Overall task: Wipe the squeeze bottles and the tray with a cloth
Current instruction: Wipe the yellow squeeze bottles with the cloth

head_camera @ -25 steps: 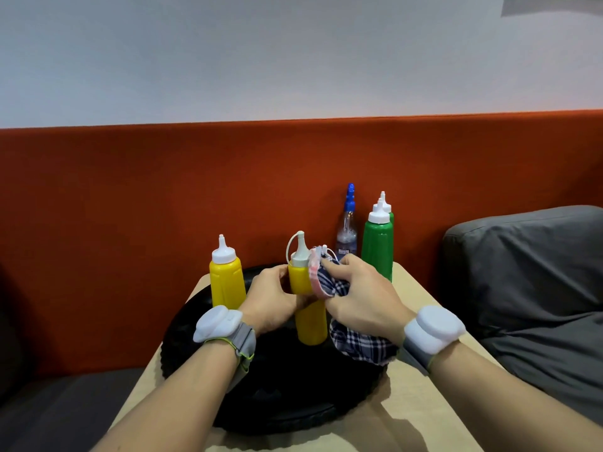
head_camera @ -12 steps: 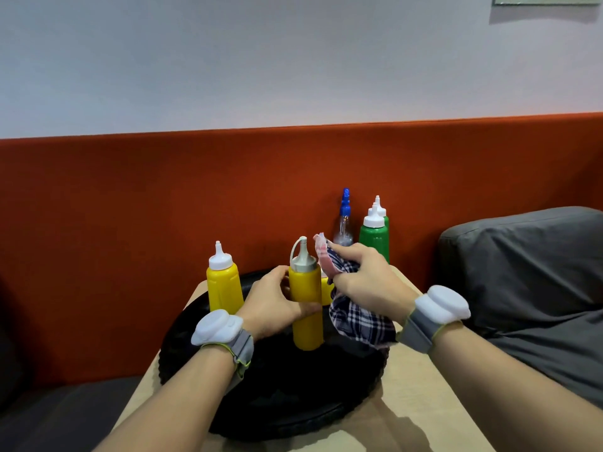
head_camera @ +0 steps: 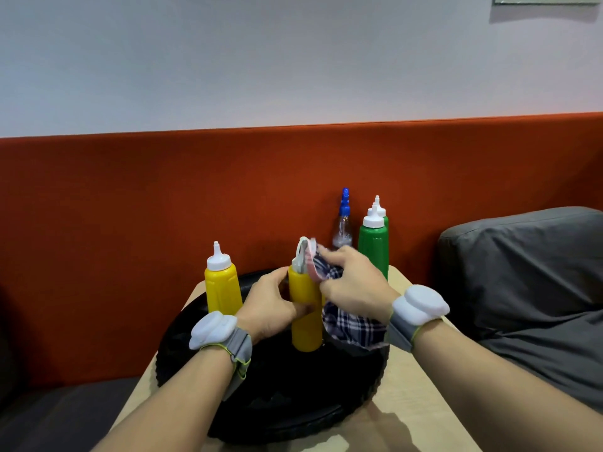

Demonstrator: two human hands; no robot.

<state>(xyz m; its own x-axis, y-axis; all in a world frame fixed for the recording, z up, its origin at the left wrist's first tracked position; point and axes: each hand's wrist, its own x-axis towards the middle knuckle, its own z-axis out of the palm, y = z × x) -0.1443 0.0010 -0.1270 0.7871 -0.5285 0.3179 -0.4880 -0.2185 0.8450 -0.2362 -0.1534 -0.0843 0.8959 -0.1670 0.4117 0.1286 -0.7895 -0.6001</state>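
Left hand (head_camera: 267, 305): fingers and thumb curled round the middle of a yellow bottle (head_camera: 305, 316), gripping it upright; whether its base touches the tray cannot be told. Right hand (head_camera: 352, 285): fingers bunched, pinching a plaid cloth (head_camera: 354, 324) against the bottle's white cap and shoulder. The cloth's loose end hangs below the right palm, its lower edge reaching the tray. Tray (head_camera: 293, 402): black, round, ridged rim, beneath both hands and wrists, lying on a pale table (head_camera: 421, 406). Second yellow bottle (head_camera: 222, 285): white-capped, upright on the tray, just left of the left hand and apart from it. Green bottles (head_camera: 373, 247): two, white-capped, one behind the other, upright just beyond the right hand; whether they stand on the tray or the table cannot be told. Clear bottle (head_camera: 342, 225): blue nozzle, beyond the right fingertips, its lower part hidden by them. Wristbands (head_camera: 213, 329): grey strap with white pod, one on each wrist. Grey cushion (head_camera: 522, 272): right of the right forearm. Orange backrest (head_camera: 163, 207): beyond both hands, behind all bottles.
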